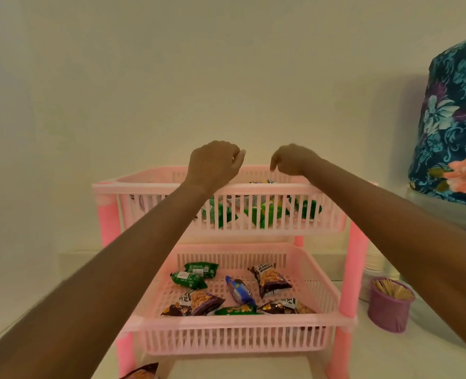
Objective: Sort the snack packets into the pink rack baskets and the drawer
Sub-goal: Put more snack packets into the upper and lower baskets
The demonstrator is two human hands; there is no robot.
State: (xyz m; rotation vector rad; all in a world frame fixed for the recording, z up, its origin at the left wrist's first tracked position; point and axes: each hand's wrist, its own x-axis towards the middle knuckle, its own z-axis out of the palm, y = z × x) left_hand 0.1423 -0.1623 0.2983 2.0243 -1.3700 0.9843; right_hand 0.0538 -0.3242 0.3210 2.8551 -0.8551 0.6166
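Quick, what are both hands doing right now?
Left hand: fingers curled above the top basket; cannot tell if holding anything.
Right hand: loosely curled, holding nothing visible.

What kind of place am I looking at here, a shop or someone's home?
Most likely a home kitchen or pantry corner: a pink rack of snack packets stands on a pale counter, beside a purple cup of toothpicks and something under a floral cloth cover.
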